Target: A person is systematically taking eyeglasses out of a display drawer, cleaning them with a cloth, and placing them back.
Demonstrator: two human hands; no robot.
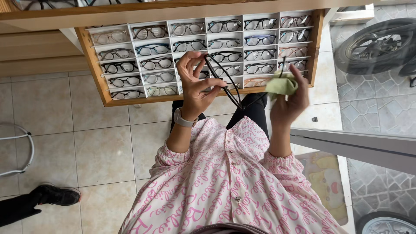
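We held a pair of black glasses (225, 80) up in front of us, over the open wooden drawer (97, 73) full of other glasses. Our left hand (195, 84) had the frame pinched near the hinge, with the thumb on one side and the bent fingers (187, 65) on the other. That grip kept the glasses steady and kept our fingers off the see-through parts. The thin black arms of the glasses hung down toward our pink shirt (225, 182).

Our right hand (292, 97) was closed softly around a small green cloth (281, 84). The cloth was bunched at our fingertips, just beside the glasses, and we think it touched one end of the frame, but we could not tell for sure. Holding the cloth bunched up like that gave us a soft pad to rub with.

The drawer stayed pulled out below our hands, so each little white box with its own pair was easy to see. One box near the middle was hidden behind our left hand, so we could not tell if it was free.

Somebody else's black shoe (56, 195) stood on the tiled floor (104, 151) well apart from us. A wheel (377, 43) showed behind the glass (381, 108) on our right.
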